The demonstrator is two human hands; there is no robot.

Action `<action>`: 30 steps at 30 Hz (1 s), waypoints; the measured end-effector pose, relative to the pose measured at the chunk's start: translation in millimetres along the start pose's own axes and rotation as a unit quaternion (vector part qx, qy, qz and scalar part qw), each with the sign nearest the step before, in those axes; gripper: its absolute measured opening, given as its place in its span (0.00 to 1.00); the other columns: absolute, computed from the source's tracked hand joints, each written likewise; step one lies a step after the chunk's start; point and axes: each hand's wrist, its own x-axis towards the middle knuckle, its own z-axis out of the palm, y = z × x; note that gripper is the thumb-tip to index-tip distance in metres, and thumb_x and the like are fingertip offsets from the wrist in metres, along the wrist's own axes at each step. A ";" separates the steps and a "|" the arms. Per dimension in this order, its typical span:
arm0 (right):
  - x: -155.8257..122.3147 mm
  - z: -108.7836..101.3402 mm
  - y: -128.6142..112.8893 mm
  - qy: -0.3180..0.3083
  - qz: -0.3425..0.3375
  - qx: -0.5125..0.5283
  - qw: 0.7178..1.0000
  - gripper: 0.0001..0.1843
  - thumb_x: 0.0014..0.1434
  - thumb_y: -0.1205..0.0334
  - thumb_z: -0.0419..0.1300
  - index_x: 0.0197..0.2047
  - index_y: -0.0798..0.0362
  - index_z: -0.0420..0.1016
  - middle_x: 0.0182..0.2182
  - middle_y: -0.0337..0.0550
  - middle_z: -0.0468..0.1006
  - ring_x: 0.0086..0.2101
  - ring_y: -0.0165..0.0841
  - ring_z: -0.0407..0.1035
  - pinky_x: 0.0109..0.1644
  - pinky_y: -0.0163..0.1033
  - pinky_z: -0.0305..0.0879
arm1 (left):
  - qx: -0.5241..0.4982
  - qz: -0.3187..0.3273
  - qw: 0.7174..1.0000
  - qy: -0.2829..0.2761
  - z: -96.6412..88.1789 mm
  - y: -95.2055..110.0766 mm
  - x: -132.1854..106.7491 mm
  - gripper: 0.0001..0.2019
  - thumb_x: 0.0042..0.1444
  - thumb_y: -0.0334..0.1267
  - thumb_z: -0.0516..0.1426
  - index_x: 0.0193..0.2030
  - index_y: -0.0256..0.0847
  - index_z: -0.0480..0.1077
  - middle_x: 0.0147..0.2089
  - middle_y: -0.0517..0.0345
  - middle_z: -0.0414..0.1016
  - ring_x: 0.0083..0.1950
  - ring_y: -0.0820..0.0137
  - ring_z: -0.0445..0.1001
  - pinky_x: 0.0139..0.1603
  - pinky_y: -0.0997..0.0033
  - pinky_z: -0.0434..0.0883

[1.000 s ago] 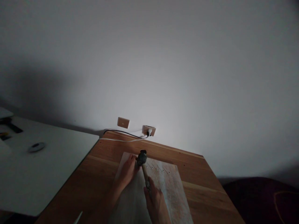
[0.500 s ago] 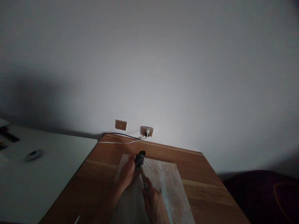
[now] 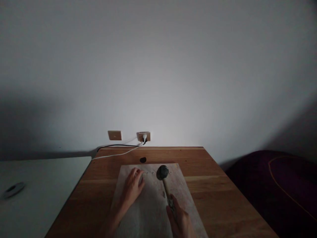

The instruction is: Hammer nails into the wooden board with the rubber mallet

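My right hand [image 3: 180, 216] is wrapped round the wooden handle of a mallet with a round black head [image 3: 162, 172]. The head is over the upper right of a pale, worn wooden board [image 3: 153, 208]. On the board's upper left, my left hand [image 3: 133, 185] has its fingers curled together near the far edge. Whatever its fingertips hold is too small to make out. Thin nails [image 3: 153, 172] stand in a row along the board's far end, just right of those fingertips. The mallet head hides part of this row.
The board lies on a brown wooden table [image 3: 223, 195] against a wall. Behind it are a dark round hole [image 3: 143, 160], cables [image 3: 121, 154] and a socket with a plug [image 3: 144, 136]. A white surface [image 3: 44, 191] adjoins at left; a dark purple rounded thing [image 3: 267, 185] is at right.
The mallet has moved right, away from my left hand, and now hangs over the right part of the nail row. My left hand stays at the board's upper left. The view has shifted.
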 end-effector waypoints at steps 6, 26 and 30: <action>-21.6 -44.1 24.9 0.012 0.076 -0.046 0.996 0.39 0.69 0.35 0.45 0.66 0.57 0.72 0.47 0.60 0.85 0.46 0.49 0.82 0.47 0.45 0.77 | 0.011 0.216 0.954 -0.209 11.9 77.4 -3.6 0.27 0.58 0.17 0.49 0.60 0.46 0.69 0.58 0.53 0.75 0.57 0.62 0.75 0.60 0.61 0.74; -35.1 -44.0 31.4 -0.015 0.057 0.036 0.998 0.37 0.59 0.36 0.59 0.63 0.50 0.75 0.40 0.49 0.85 0.29 0.37 0.78 0.38 0.38 0.76 | 0.082 0.050 0.991 -0.098 -16.1 21.0 8.4 0.18 0.56 0.26 0.54 0.49 0.46 0.77 0.46 0.51 0.79 0.48 0.58 0.79 0.52 0.58 0.75; -40.2 -31.7 33.7 -0.104 0.061 0.057 0.991 0.40 0.57 0.41 0.62 0.67 0.55 0.70 0.27 0.41 0.82 0.27 0.36 0.76 0.37 0.36 0.72 | 0.005 -0.048 0.999 -0.018 -38.5 -14.9 15.2 0.10 0.55 0.32 0.54 0.39 0.45 0.76 0.37 0.56 0.79 0.41 0.62 0.79 0.47 0.63 0.77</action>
